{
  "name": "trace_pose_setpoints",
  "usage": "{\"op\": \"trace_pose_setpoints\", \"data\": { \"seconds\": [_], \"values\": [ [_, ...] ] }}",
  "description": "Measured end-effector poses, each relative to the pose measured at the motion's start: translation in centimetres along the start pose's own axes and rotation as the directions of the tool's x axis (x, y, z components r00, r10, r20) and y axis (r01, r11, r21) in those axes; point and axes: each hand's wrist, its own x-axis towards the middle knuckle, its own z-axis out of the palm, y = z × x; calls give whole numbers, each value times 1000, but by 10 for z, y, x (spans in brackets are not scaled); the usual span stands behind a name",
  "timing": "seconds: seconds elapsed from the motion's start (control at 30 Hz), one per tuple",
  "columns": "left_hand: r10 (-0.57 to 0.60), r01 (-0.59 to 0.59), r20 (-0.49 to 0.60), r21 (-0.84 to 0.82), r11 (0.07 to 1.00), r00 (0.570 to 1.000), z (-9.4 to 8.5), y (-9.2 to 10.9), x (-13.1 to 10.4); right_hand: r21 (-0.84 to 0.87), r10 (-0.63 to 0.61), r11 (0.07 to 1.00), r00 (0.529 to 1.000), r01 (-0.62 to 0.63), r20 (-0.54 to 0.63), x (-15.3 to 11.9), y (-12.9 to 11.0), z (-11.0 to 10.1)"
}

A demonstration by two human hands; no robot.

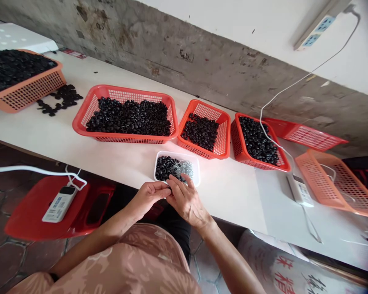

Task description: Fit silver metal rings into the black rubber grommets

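My left hand point(149, 199) is closed in a pinch at the near edge of the table, with a tiny dark piece just showing at its fingertips. Against it, my right hand point(185, 201) has thumb and fingertips drawn together at the same spot. What sits between the fingers is mostly hidden. Just beyond both hands stands a small white plastic tray point(197, 173). Its left part holds small round black pieces point(167, 166), and shiny clear or silvery bits point(186, 167) fill its right part. My right fingers overlap the tray's near rim.
Behind the tray stand a wide red basket point(129, 139), a smaller red basket point(225, 134) and another red basket point(237, 141), each with black pieces. An orange basket point(33, 90) of flat black parts is far left. A power strip point(299, 190) and cable lie right; a red stool point(33, 208) stands left.
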Motion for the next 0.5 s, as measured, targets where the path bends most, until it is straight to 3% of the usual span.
{"op": "trace_pose_setpoints", "data": {
  "seconds": [0.13,0.33,0.5],
  "values": [
    [22,-22,-55,-11,1000,998,2,-7,2,-66,-97,993,993,93,-61,-7,2,9],
    [41,-42,-93,-7,999,995,6,-16,6,-24,-170,985,985,169,-28,-9,17,11],
    [87,-76,-129,93,993,988,5,-10,5,63,-84,994,995,87,-48,2,21,-3]
  ]
}}
